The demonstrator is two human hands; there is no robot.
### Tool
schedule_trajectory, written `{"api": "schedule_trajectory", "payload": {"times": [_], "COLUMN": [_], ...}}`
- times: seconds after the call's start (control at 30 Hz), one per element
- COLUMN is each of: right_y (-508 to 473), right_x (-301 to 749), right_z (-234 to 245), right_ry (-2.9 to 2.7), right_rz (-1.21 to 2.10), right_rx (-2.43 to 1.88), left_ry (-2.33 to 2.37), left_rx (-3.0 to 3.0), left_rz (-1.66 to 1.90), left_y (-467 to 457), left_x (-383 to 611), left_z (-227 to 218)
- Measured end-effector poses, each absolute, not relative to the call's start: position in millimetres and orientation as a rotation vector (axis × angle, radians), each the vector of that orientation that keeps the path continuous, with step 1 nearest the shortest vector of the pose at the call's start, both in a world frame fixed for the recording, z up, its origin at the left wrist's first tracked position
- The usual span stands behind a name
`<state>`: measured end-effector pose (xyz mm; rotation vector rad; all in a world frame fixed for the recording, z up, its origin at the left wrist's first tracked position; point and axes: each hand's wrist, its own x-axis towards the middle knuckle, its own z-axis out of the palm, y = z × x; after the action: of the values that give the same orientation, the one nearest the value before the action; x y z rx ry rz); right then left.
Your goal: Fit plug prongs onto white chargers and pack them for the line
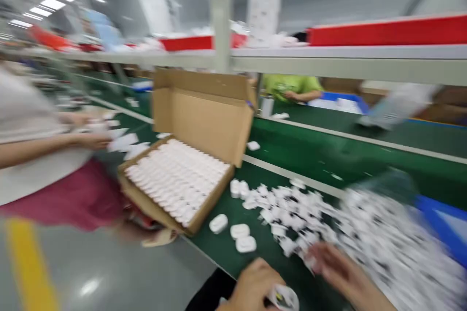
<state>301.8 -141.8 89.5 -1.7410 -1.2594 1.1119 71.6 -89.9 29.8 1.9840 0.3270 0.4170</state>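
At the bottom edge my left hand [257,284] is closed around a small white plastic housing [286,299], whose open side shows something yellow-green and dark inside. My right hand [337,269] is at the near edge of a heap of small white plastic parts [295,214]; motion smears its fingers, and whether they grip a part is unclear. Three white rounded casings [219,223] lie on the green work surface left of the heap. Beyond them stands an open cardboard box [209,201] filled with rows of similar white pieces.
A clear plastic bag [386,182] of white parts lies at right beside a blue bin [443,226]. A co-worker [40,146] works close at left with white pieces. Across the green conveyor [292,143] sits a person in green [292,87]. A shelf [346,63] spans overhead.
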Motion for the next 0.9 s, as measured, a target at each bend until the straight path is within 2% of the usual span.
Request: {"api": "schedule_trajectory", "payload": {"times": [0.13,0.23,0.33,0.47,0.67,0.9], "right_y": [-135.5,-116.9,-89.9,-57.5,-45.4,-53.3], "right_x": [354.7,364.3,353.3,339.8,337.0,342.7], "right_z": [70.6,59.1,55.0,54.1,53.7,54.2], "right_ry": [-1.031,-1.221,-1.477,-1.589,-1.637,-1.566], "right_rz": [0.641,0.309,0.123,0.131,0.302,0.465], "right_rx": [-1.883,-2.048,-2.177,-2.284,-2.395,-2.292], "left_ry": [0.716,0.716,0.742,0.756,0.697,0.688], "left_rx": [2.143,2.264,2.357,2.357,2.292,2.327], "left_rz": [0.611,0.638,0.723,0.803,0.732,0.775], "left_y": [-73.7,-70.9,-72.9,-74.5,-74.4,-74.8], "left_x": [86.9,86.9,83.8,82.4,82.0,84.5], "left_z": [-8.4,-19.7,-23.1,-24.8,-21.0,-21.4]}}
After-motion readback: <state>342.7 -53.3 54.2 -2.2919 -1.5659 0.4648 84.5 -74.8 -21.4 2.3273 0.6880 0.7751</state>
